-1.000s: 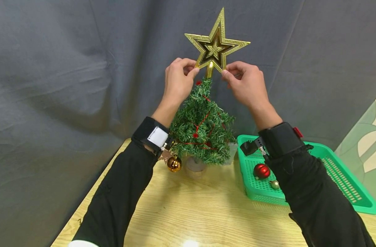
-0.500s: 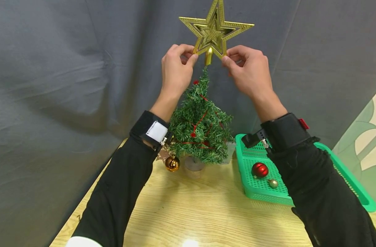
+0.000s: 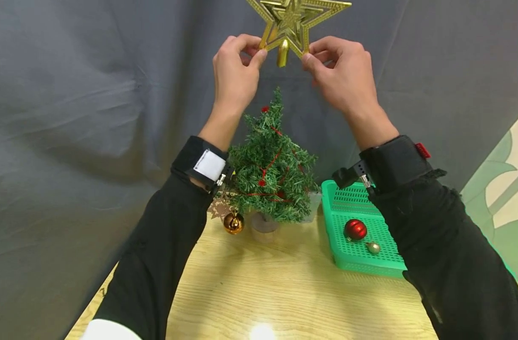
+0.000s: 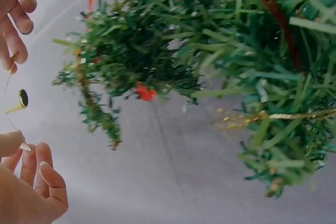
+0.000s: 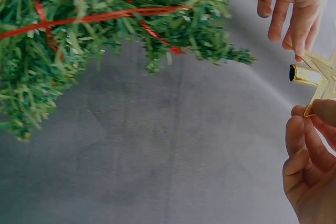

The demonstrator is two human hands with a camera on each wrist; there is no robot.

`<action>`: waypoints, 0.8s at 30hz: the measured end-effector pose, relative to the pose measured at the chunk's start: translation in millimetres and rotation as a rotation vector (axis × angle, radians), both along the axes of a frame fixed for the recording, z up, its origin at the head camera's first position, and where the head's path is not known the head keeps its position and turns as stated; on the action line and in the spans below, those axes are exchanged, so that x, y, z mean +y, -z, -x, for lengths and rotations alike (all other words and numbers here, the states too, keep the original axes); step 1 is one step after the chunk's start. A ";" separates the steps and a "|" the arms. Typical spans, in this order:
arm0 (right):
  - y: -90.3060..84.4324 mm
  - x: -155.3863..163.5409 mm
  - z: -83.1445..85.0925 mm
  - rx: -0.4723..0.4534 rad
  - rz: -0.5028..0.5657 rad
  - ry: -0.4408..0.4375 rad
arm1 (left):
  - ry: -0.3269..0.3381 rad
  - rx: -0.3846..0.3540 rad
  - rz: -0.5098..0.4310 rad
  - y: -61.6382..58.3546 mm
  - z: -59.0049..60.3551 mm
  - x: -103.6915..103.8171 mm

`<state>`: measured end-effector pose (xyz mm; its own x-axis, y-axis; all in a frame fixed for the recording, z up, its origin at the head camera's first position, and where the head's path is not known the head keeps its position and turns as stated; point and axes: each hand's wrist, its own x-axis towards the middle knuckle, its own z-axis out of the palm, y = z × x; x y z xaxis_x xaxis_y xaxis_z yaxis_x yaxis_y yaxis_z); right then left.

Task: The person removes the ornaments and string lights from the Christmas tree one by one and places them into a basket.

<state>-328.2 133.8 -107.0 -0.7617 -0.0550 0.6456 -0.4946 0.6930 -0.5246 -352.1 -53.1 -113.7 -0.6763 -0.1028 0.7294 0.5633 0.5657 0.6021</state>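
Note:
A gold star tree topper (image 3: 289, 21) is held above the small green Christmas tree (image 3: 273, 160), its upper point cut off by the head view's top edge. My left hand (image 3: 236, 71) pinches the star's lower left point between thumb and fingers. The lower right point is pinched by my right hand (image 3: 343, 78). Between them the star's hollow gold socket (image 3: 282, 53) hangs apart from the bare treetop (image 3: 277, 97). In the right wrist view the socket's dark opening (image 5: 293, 73) faces the tree tip across a gap. Red string with small red pieces winds through the branches.
A gold ball ornament (image 3: 233, 222) hangs low at the tree's left, near a brown star-shaped piece (image 3: 218, 208). Right of the tree, a green basket (image 3: 356, 268) holds a red ball (image 3: 355, 229) and a small gold ball (image 3: 373, 248). Grey cloth (image 3: 72, 141) hangs behind.
Both hands have raised the star. Its socket was at the treetop one second ago and is now lifted clear above it. The view has shifted slightly.

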 end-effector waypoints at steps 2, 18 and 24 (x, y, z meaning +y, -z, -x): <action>-3.7 1.6 -5.7 0.024 0.014 -0.008 | 0.014 0.017 -0.004 -2.4 -4.9 0.1; 10.8 5.5 -73.3 0.146 0.115 -0.207 | 0.158 -0.006 0.082 -3.3 -89.7 -23.7; 42.5 9.1 -107.5 0.096 0.121 -0.232 | 0.252 -0.021 0.086 29.8 -120.2 -31.2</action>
